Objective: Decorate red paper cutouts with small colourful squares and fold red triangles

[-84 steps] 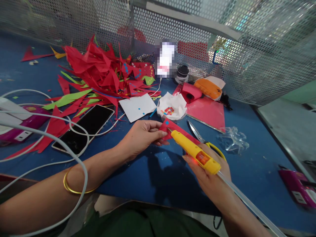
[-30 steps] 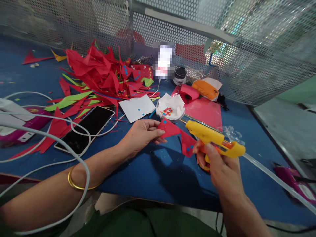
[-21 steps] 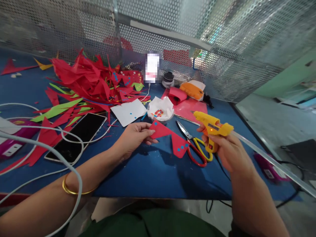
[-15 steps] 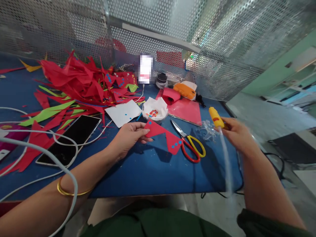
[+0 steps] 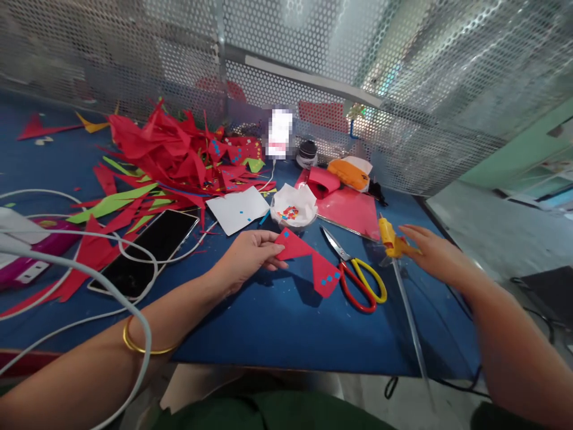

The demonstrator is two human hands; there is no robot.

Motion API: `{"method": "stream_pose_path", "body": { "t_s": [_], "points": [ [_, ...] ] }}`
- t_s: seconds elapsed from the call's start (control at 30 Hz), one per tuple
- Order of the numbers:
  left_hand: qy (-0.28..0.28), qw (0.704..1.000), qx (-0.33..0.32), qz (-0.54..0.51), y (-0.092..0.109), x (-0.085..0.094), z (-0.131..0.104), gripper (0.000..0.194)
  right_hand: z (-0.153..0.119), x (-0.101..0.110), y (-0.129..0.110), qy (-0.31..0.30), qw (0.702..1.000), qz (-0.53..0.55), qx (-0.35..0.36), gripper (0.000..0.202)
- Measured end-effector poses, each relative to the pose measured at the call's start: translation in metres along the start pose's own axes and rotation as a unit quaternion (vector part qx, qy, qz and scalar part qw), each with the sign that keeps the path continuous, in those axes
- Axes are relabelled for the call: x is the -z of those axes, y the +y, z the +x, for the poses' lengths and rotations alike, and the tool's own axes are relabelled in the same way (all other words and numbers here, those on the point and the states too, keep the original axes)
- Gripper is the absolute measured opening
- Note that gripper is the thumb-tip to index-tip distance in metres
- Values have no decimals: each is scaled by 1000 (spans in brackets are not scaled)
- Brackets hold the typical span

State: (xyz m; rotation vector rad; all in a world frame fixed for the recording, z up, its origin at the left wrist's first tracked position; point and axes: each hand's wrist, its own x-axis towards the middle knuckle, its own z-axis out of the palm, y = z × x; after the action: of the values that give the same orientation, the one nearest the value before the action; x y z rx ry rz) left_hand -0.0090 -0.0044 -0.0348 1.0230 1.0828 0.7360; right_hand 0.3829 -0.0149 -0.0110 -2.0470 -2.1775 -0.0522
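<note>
Between the thumb and fingers of my left hand (image 5: 255,254) is a red paper cutout (image 5: 324,275) with small blue squares stuck on it. It hangs over the table to the right, close to the scissors (image 5: 353,266) with one red and one yellow handle. My right hand (image 5: 441,254) has its fingers stretched out beside a yellow glue gun (image 5: 390,237). A long clear glue stick (image 5: 409,319) runs from the gun toward the table's front edge. A white-lined bowl (image 5: 293,200) with small coloured bits stands beyond the cutout.
Red and green paper scraps (image 5: 165,149) pile up at the back left. A dark phone (image 5: 150,251) lies under white cables (image 5: 134,304). White paper (image 5: 238,209), a red sheet (image 5: 351,209) and an orange pouch (image 5: 349,172) lie farther back, before a perforated metal screen (image 5: 313,71).
My right hand has lowered the glue gun to the table and its fingers have opened away from it. My left hand still holds the cutout. The whole view has shifted slightly.
</note>
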Motion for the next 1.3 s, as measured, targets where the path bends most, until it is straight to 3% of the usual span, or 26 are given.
{"method": "stream_pose_path", "body": {
  "t_s": [0.1, 0.2, 0.33, 0.47, 0.73, 1.07, 1.3],
  "points": [
    [4, 1000, 16, 3, -2, 0, 2, 9, 11, 23, -39, 62, 998, -14, 28, 37],
    [1, 1000, 28, 7, -5, 0, 5, 9, 33, 34, -95, 108, 983, 57, 137, 25],
    [-6, 999, 39, 8, -6, 0, 7, 8, 76, 18, -165, 27, 953, 135, 269, 21],
    [-3, 999, 54, -2, -3, 1, 7, 7, 114, -11, -200, -68, 943, 28, 324, 20],
    [9, 997, 81, -16, 0, 0, 7, 9, 138, -37, -211, -114, 936, -68, 325, 26],
    [3, 996, 89, -15, 0, 0, 7, 12, 138, -42, -215, -100, 932, -83, 338, 30],
    [2, 997, 78, -20, 2, -1, 5, 10, 140, -44, -210, -106, 946, -53, 302, 25]
  ]
}}
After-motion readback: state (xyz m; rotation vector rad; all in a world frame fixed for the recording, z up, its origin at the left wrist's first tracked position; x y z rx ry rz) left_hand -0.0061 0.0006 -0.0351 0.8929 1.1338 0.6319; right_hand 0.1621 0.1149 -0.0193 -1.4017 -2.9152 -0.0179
